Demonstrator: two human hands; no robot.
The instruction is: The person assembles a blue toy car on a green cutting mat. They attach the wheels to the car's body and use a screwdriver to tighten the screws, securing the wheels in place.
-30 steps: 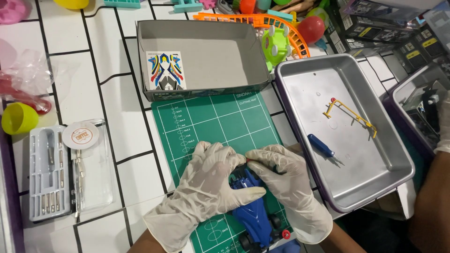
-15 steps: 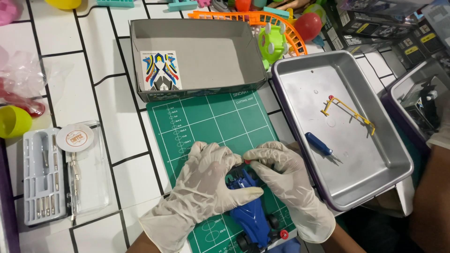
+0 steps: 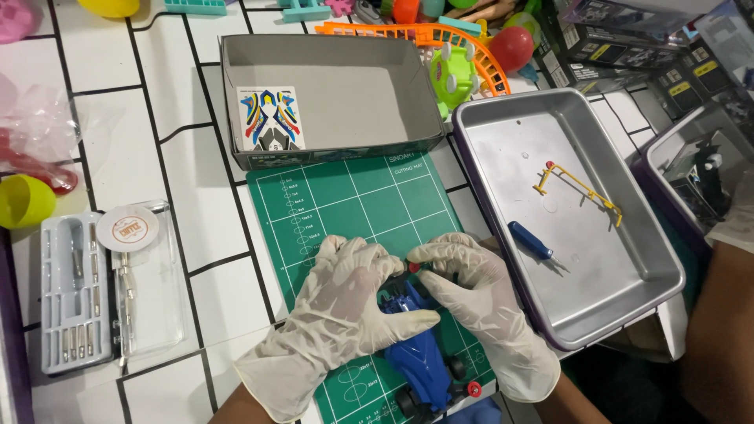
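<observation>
Gloved left hand [image 3: 338,302] and right hand [image 3: 471,294] meet, fingers curled inward

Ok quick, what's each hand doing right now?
Left hand: closed on the blue toy car.
Right hand: gripping the same car's front end.

- Your toy car [image 3: 420,353] sits on the cutting mat [image 3: 353,204] at the desk's [image 3: 196,212] near edge.
- The open box [image 3: 338,94] lies behind the mat.
- Right of it sits the tray [image 3: 628,298], holding a screwdriver [image 3: 530,242].
- The tool case [image 3: 75,290] lies left.
</observation>
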